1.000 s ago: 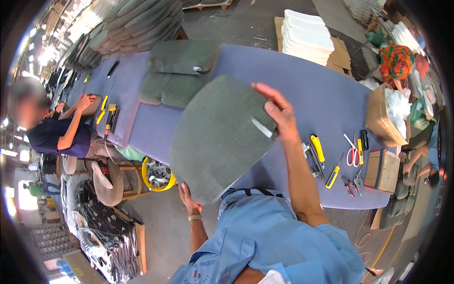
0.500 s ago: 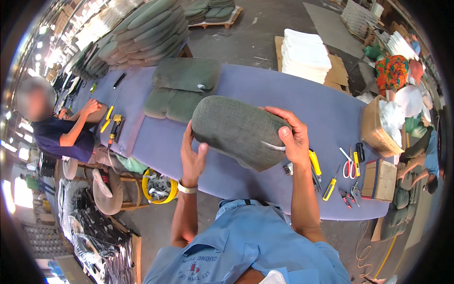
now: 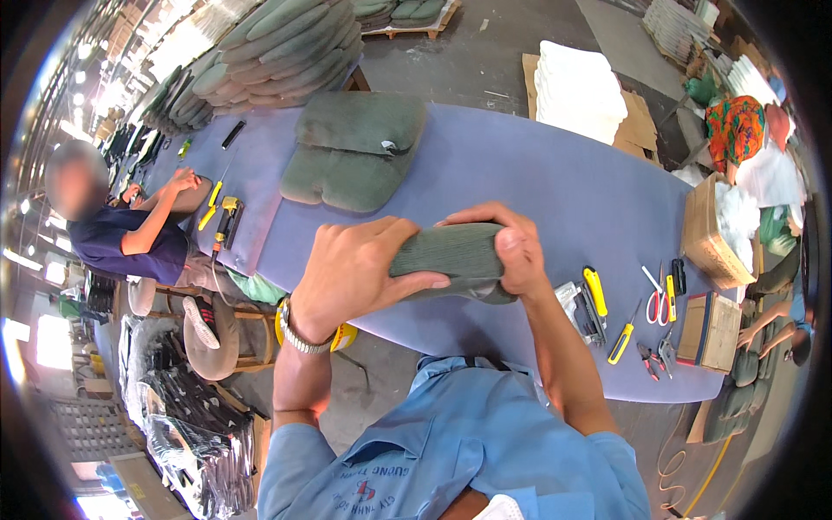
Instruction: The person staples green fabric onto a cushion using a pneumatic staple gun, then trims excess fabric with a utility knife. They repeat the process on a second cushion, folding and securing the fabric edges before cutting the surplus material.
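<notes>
- The grey-green rounded fabric cushion [image 3: 451, 247] is above the near side of the long blue-grey table [image 3: 537, 178].
- The left hand [image 3: 351, 264] grips its left end; the right hand [image 3: 524, 262] holds its right end.
- It seems light, soft and hardly slippery; both ends probably give good hold.

Lit brightly and evenly across the blue-grey tabletop [image 3: 485, 165], burnt to near-flat white on the white stack [image 3: 576, 91] beyond it and glaring hard at the pale opening [image 3: 54, 342] along the left rim. Dimmer over the grey floor [image 3: 485, 61], shaded dark under the near edge of the green pad [image 3: 446, 250]. Bent and smeared toward the round black border, blurred out over the co-worker's head [image 3: 76, 180], reasonably crisp at the yellow-handled screwdriver [image 3: 620, 345], perhaps slightly motion-softened at the left hand [image 3: 351, 264].
</notes>
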